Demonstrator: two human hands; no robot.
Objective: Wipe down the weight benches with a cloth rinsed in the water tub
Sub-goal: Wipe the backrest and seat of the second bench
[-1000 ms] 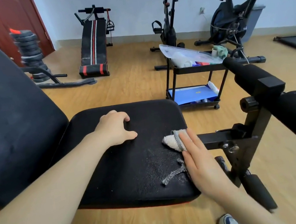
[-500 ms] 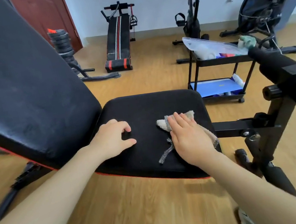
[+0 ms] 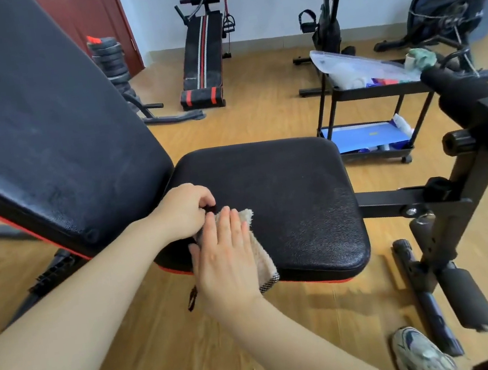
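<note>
The black padded seat [image 3: 285, 191] of a weight bench fills the middle, with its tilted black backrest [image 3: 37, 127] rising on the left. A beige cloth [image 3: 259, 245] lies on the seat's near left corner. My right hand [image 3: 225, 260] presses flat on the cloth with straight fingers. My left hand [image 3: 185, 211] rests on the seat just beyond it, fingers curled, touching the right fingertips. The seat's right half glistens wet. Most of the cloth is hidden under my right hand.
The bench's black leg-roller frame [image 3: 448, 202] juts out on the right. A black cart [image 3: 371, 93] with a clear tub [image 3: 355, 68] stands behind the seat. A sit-up bench [image 3: 202, 54], stacked weight plates [image 3: 110, 59] and two exercise bikes [image 3: 325, 14] line the far wall. My shoe [image 3: 423, 354] is at the bottom right.
My right hand has slid the cloth leftwards across the seat, from its right edge to the near left corner beside my left hand. The camera has shifted left.
</note>
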